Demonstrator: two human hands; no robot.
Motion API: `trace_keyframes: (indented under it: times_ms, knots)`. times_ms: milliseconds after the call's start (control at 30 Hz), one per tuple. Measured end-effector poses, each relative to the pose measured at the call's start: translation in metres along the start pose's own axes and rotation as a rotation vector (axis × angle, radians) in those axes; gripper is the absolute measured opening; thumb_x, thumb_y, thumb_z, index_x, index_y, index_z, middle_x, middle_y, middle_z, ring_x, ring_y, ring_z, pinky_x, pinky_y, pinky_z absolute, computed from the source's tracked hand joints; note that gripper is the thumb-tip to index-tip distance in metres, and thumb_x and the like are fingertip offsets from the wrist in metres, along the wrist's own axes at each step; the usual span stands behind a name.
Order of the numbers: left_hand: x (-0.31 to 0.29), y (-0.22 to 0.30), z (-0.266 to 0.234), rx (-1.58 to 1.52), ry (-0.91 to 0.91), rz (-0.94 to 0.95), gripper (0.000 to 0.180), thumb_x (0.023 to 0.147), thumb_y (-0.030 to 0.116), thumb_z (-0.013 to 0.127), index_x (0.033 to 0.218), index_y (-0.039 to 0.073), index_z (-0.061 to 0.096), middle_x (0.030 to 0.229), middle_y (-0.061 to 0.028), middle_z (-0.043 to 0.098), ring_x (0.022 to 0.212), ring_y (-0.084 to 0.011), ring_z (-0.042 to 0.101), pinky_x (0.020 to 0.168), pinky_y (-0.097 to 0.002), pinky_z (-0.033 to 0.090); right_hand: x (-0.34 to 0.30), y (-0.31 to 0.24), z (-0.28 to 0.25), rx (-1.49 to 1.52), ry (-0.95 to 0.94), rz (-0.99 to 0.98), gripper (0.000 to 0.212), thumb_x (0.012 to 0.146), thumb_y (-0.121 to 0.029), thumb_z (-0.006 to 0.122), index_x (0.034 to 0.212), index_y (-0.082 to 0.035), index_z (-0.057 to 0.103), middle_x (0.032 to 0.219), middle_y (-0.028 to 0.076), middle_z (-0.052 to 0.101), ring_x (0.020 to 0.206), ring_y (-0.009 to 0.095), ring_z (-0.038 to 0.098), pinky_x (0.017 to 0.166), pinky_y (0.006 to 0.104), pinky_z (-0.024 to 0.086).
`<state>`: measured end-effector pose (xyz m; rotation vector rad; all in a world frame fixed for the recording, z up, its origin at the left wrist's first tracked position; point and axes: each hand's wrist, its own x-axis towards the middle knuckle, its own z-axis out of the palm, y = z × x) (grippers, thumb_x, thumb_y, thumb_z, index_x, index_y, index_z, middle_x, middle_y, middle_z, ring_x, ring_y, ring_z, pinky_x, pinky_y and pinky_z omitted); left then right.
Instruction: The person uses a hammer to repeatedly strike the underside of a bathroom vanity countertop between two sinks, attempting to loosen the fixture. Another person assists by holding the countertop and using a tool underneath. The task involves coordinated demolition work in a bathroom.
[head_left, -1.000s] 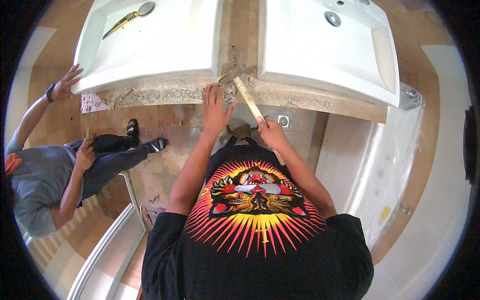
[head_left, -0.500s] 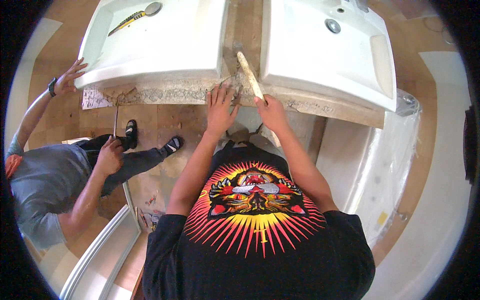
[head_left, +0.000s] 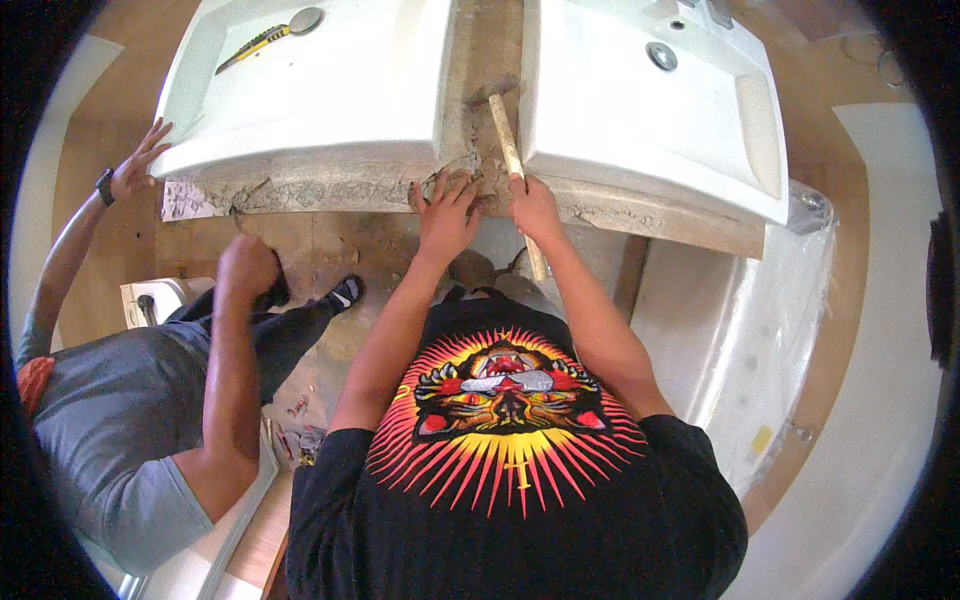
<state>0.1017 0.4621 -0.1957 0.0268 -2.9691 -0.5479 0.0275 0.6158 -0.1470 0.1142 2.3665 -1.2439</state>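
My right hand (head_left: 537,211) is wrapped round the pale wooden handle of a hammer (head_left: 506,139). The hammer's dark head lies over the strip between the two white washbasins. Beside it, my left hand (head_left: 447,217) rests with fingers spread on the broken front edge of the countertop (head_left: 335,188), where rough grey mortar shows. Whether anything is under the left fingers is hidden. The left washbasin (head_left: 310,95) and the right washbasin (head_left: 640,110) flank the hammer.
At the left, a co-worker in a grey shirt (head_left: 130,420) has one hand (head_left: 135,172) at the left basin's corner and the other hand (head_left: 248,268) below the counter edge. A yellow-black utility knife (head_left: 252,48) lies in the left basin. A plastic-wrapped white panel (head_left: 765,340) stands at right.
My hammer has tilted more upright, its head now plainly visible. My left hand has shifted slightly right, its fingers more bent. The co-worker leans in, the lower hand raised toward the counter edge.
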Motion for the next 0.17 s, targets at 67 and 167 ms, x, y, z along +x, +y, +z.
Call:
trace_keyframes:
  times_ms: [67, 167]
  knots:
    - [0.001, 0.000, 0.001, -0.011, -0.005, 0.000, 0.043, 0.084, 0.030, 0.062, 0.126, 0.020, 0.056, 0.138, -0.0029, 0.047, 0.136, -0.0266, 0.031, 0.107, -0.0664, 0.010, 0.004, 0.010, 0.007, -0.184, 0.161, -0.182, 0.038, 0.095, -0.036, 0.047, 0.095, 0.000, 0.059, 0.076, 0.015, 0.066, 0.061, 0.026, 0.064, 0.059, 0.0411, 0.049]
    - [0.001, -0.001, -0.001, -0.052, -0.019, 0.017, 0.049, 0.082, 0.032, 0.065, 0.128, 0.017, 0.054, 0.142, -0.0061, 0.042, 0.138, -0.0264, 0.028, 0.107, -0.0665, 0.008, 0.005, 0.016, 0.013, -0.299, 0.120, -0.160, 0.044, 0.095, -0.042, 0.047, 0.107, -0.002, 0.062, 0.087, 0.018, 0.069, 0.072, 0.028, 0.067, 0.066, 0.0431, 0.050]
